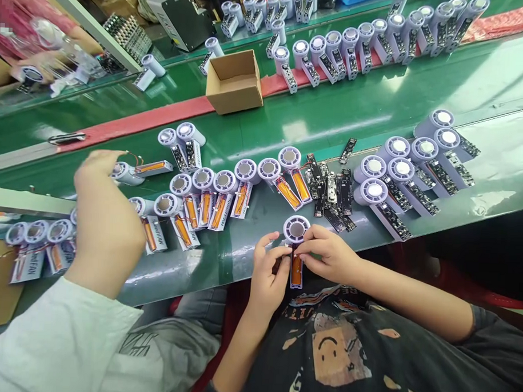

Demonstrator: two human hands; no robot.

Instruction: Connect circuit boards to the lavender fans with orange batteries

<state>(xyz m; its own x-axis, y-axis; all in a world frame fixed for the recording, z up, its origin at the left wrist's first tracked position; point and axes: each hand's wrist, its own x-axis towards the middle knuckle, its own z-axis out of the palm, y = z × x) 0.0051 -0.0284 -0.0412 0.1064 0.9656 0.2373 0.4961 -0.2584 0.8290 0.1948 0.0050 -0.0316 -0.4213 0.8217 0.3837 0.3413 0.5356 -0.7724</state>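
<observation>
At the bench's front edge, both my hands are on one purple fan unit (296, 228), its round head away from me and its open handle, with an orange battery inside, toward me. My left hand (271, 270) pinches the handle's left side near the neck. The fingertips of my right hand (328, 252) are closed at the handle's top right, by thin wires. Just beyond lies a pile of black circuit boards (330, 190). Left of it stand several fans (246, 171) with orange batteries showing; to the right, several fans (373, 190) have circuit boards on their handles.
At the left, a co-worker's arm (110, 231) reaches across the bench to a fan unit (129, 173). An open cardboard box (235, 83) sits on the red strip (161, 119). Another row of fans (350, 39) runs along the far side.
</observation>
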